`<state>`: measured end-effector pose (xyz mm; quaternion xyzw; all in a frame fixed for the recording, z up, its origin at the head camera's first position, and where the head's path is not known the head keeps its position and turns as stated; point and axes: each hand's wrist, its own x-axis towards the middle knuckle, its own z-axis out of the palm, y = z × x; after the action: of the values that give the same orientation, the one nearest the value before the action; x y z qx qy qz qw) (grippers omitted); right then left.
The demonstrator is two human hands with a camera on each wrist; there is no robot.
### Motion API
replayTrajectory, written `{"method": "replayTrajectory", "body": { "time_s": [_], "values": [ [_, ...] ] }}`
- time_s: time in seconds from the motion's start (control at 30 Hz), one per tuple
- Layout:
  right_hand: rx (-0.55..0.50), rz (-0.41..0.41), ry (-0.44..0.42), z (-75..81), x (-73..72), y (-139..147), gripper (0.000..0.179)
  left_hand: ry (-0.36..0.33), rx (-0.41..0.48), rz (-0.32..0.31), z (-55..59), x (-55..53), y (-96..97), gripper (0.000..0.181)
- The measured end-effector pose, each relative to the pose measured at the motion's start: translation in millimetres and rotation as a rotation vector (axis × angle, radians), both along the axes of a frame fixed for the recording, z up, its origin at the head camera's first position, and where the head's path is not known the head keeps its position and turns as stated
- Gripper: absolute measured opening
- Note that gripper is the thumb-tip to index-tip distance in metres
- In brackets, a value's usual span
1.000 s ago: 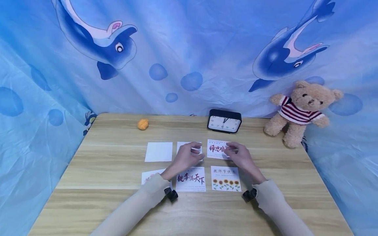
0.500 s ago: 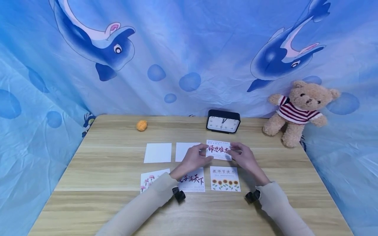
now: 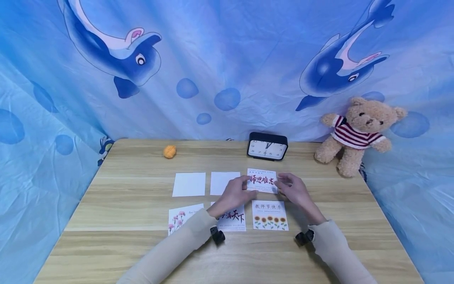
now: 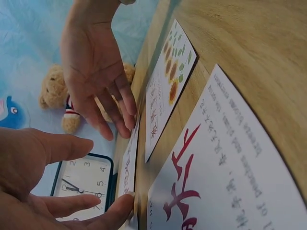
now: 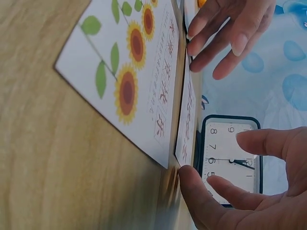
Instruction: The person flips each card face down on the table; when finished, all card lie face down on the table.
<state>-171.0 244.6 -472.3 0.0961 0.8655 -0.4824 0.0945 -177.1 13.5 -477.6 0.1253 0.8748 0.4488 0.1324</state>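
Note:
A white card with red brush lettering (image 3: pixel 261 180) lies flat in the back row, at its right end. At its left edge is my left hand (image 3: pixel 233 193), with loosely bent fingers; in the left wrist view a fingertip (image 4: pixel 125 201) meets the card's border. On the opposite edge, my right hand (image 3: pixel 294 191) has a fingertip (image 5: pixel 188 175) right at the corner, seen in the right wrist view. Neither hand curls round the card. In front of it lies a sunflower card (image 3: pixel 270 216). My left wrist and sleeve partly cover another red-lettered card (image 3: pixel 234 221).
Two blank white cards (image 3: pixel 189 184) fill the back row's left and middle. A pink-flower card (image 3: pixel 179 217) lies front left, partly under the sleeve. Behind are a black desk clock (image 3: pixel 267 146), an orange ball-like object (image 3: pixel 170 151) and a teddy bear (image 3: pixel 360 132) by the curtain.
My left hand has moved right, from over the middle blank card to the lettered card's left edge. My right hand has drawn slightly right, uncovering the lettering. The head view shifted slightly.

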Motion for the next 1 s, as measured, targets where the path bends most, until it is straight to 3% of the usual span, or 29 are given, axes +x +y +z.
{"method": "replayTrajectory", "body": {
  "time_s": [0.27, 0.67, 1.0],
  "values": [
    [-0.048, -0.027, -0.047, 1.3, 0.7, -3.1, 0.055, -0.015, -0.003, 0.01, 1.0, 1.1, 1.7, 0.067],
    [-0.223, -0.12, -0.133, -0.6, 1.2, -2.7, 0.059, -0.013, -0.018, 0.004, 1.4, 1.6, 4.9, 0.069],
    [-0.318, -0.138, -0.116, -5.8, 0.7, 2.9, 0.056, 0.014, -0.056, -0.017, 3.0, 2.6, 5.3, 0.068]
  ]
}}
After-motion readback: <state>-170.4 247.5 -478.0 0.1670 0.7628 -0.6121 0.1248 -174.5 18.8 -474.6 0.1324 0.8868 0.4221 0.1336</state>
